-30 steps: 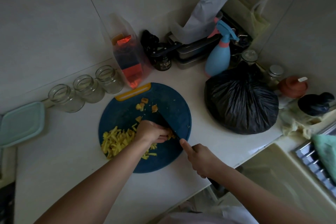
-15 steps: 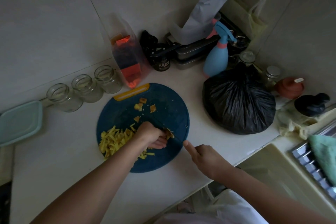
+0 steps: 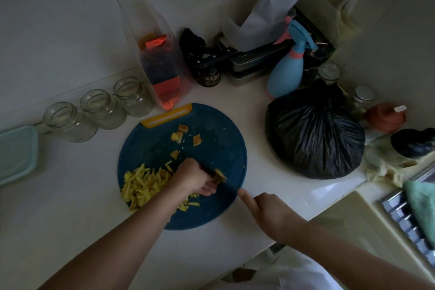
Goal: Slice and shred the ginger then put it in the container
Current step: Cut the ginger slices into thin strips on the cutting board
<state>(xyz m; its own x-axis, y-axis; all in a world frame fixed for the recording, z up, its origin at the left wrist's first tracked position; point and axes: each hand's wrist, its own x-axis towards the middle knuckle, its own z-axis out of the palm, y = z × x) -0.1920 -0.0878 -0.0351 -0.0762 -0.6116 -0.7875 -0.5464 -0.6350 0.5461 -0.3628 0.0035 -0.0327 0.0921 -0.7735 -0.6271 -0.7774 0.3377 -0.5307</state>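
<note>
Yellow ginger chunk (image 3: 220, 174) pinned under the curled fingers of the left hand (image 3: 195, 179), with the right hand (image 3: 270, 212) closed round a dark-bladed knife (image 3: 229, 186) set against it.

The right fingers wrap the handle and the forefinger lies straight along the blade's back, pointing to 10 o'clock; the dim blade's edge is hard to make out. The left hand sits knuckles-up, its forearm entering from 7 o'clock. The chunk lies at 4 o'clock on the round dark-blue plastic cutting board (image 3: 219, 136), near the rim. A heap of yellow ginger shreds (image 3: 143, 183) fills 8 o'clock beside the left wrist, with a few small ginger offcuts (image 3: 181, 135) toward 12, and the board is bare from 1 to 3 o'clock. On the white counter (image 3: 70, 207), a narrow free strip separates the board from a black plastic bag (image 3: 313, 134) at 2 o'clock. Three clear glass jars (image 3: 101, 108) stand near the rim at 10. The pale-green lidded plastic container (image 3: 16, 153) sits well apart at 9. The counter's front edge runs just below the right hand.
</note>
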